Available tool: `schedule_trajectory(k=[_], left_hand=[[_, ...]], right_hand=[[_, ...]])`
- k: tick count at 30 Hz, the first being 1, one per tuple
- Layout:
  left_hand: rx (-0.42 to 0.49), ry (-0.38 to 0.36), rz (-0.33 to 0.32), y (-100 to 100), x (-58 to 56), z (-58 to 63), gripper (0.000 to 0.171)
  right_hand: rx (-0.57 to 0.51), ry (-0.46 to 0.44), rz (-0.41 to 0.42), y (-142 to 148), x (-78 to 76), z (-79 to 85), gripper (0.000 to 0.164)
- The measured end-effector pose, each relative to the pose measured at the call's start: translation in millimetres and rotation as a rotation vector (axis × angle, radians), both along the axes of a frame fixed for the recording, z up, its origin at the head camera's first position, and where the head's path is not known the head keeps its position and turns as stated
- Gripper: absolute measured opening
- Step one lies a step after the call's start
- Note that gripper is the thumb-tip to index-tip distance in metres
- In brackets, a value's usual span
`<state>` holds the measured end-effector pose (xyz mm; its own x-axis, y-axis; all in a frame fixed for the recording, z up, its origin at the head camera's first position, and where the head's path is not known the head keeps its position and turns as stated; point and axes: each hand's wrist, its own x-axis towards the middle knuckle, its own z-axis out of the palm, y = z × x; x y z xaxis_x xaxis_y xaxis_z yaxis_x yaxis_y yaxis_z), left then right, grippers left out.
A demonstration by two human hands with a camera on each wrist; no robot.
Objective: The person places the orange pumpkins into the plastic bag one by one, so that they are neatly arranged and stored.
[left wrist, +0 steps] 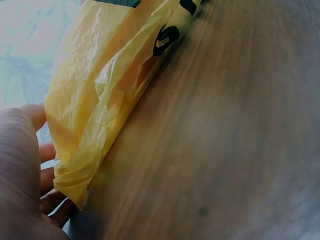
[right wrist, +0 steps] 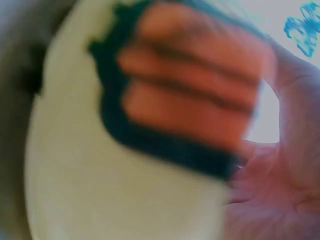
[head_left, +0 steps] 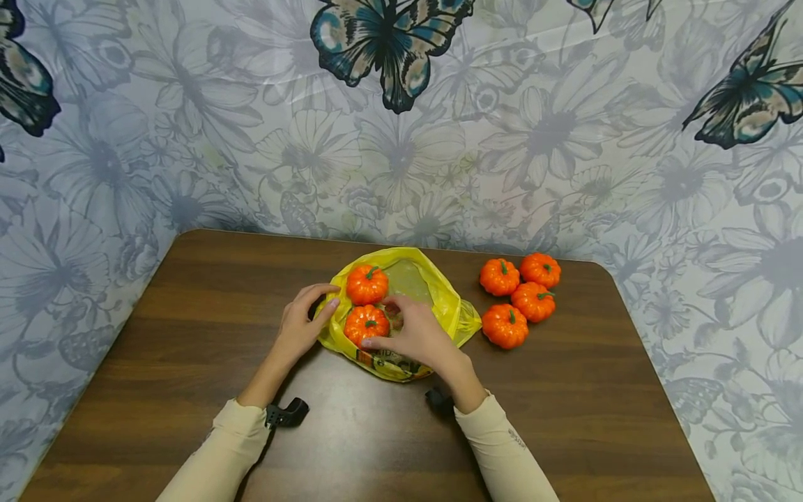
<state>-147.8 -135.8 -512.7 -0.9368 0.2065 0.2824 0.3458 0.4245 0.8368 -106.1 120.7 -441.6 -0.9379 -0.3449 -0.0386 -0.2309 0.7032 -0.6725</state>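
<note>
A yellow plastic bag point(head_left: 445, 293) lies with its mouth spread wide on the table. Inside it, toward the left, sit two small orange pumpkins: an upper pumpkin point(head_left: 366, 284) and a lower pumpkin point(head_left: 359, 322). My left hand point(head_left: 300, 324) holds the bag's left rim, with thumb and forefinger at the edge. In the left wrist view its fingers lie against the yellow plastic bag point(left wrist: 75, 100). My right hand point(head_left: 417, 331) reaches into the bag, thumb and fingers curved round the lower pumpkin. The right wrist view shows mostly the bag's blurred printed side point(right wrist: 125, 190).
Several more orange pumpkins point(head_left: 505, 326) stand in a cluster on the brown wooden table point(head_left: 207, 314), right of the bag. Behind the table's far edge hangs a flowered backdrop point(head_left: 251, 139) with butterflies.
</note>
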Motion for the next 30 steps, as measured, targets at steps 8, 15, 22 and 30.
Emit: schedule_trajectory(k=[8, 15, 22, 30], left_hand=[[-0.007, 0.024, 0.008, 1, 4.4, -2.0, 0.03], [-0.018, 0.027, 0.012, 3, 9.1, -2.8, 0.03], [-0.01, 0.038, 0.011, 5, 9.0, -3.1, 0.03], [-0.004, 0.042, 0.019, 4, 10.8, -6.0, 0.03]], right_hand=[[-0.081, -0.039, 0.037, 16, -1.5, 5.9, 0.042], [-0.126, 0.019, 0.06, 12, 2.8, -0.7, 0.033], [-0.142, 0.041, 0.073, 8, 4.5, -3.8, 0.031], [-0.171, 0.05, 0.045, 16, 3.8, -3.0, 0.03]])
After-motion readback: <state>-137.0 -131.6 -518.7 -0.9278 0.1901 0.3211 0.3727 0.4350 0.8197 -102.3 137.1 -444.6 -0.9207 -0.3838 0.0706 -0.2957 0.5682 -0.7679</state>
